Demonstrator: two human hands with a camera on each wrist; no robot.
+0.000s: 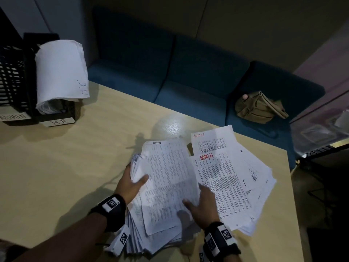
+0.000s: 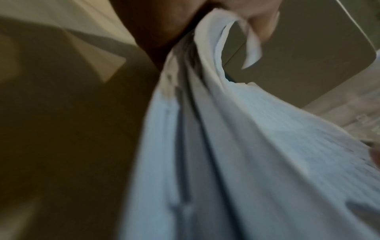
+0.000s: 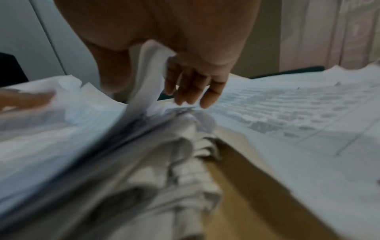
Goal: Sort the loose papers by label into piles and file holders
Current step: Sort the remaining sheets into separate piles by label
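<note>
Gripping the paper stack (image 1: 162, 195) on the worktop (image 1: 66, 167), the left hand (image 1: 130, 184) curls round its edge; the right wrist view alone shows the right hand (image 3: 185, 78) pinching one sheet, other fingers (image 3: 211, 95) loose.

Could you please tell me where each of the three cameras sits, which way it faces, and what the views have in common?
Head: above, looking down at the table; both forearms, left hand, right hand.
Left wrist: along the left hand at the held stack of papers.
Right wrist: along the right hand pinching a sheet.
Shared: all show the stack of papers; head and right wrist also show the spread pile.
</note>
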